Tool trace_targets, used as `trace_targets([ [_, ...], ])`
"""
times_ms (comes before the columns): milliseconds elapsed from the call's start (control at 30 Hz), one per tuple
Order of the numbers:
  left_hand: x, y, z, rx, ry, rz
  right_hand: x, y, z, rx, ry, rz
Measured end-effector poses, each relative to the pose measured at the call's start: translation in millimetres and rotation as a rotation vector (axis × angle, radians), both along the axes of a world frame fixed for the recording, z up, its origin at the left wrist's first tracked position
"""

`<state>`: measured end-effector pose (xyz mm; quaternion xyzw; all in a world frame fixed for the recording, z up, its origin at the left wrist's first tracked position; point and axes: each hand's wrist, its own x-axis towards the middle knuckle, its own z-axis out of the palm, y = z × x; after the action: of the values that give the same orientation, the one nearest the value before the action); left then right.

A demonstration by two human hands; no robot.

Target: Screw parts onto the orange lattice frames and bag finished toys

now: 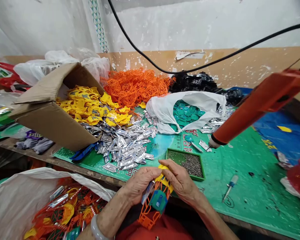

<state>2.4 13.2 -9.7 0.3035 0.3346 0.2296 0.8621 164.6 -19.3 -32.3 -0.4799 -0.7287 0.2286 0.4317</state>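
Observation:
Both my hands are closed on one small plastic toy assembly [157, 200] held just below the table's front edge. It has an orange lattice frame, a yellow top piece, a teal disc and a silver strip. My left hand [140, 183] grips its left side, fingers over the silver strip. My right hand [180, 180] pinches the yellow piece at the top. Right behind my hands sits a green tray [185, 162] of small dark screws.
An orange electric screwdriver [258, 103] hangs on a cable at the right. On the green mat [240, 173] lie piles of silver strips [125, 146], yellow pieces [95, 106] spilling from a cardboard box [52, 116], orange frames [137, 85], and teal discs [186, 113] in a white bag. A hand screwdriver [229, 188] lies right. A sack of finished pieces [62, 210] sits lower left.

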Motion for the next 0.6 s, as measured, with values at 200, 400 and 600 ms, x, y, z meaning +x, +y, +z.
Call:
trace_targets([
  [200,0,-4,-2.9,0.032,0.019,0.019,-5,-5,-6.3,0.05,-0.057,-0.066],
  [400,-1,-7,-3.2,0.043,0.062,-0.011,-8,-9,-8.5,0.131,-0.228,-0.099],
  [600,3,-15,-5.2,0.002,0.115,-0.005,-6,-14,-8.9,0.177,-0.323,-0.107],
])
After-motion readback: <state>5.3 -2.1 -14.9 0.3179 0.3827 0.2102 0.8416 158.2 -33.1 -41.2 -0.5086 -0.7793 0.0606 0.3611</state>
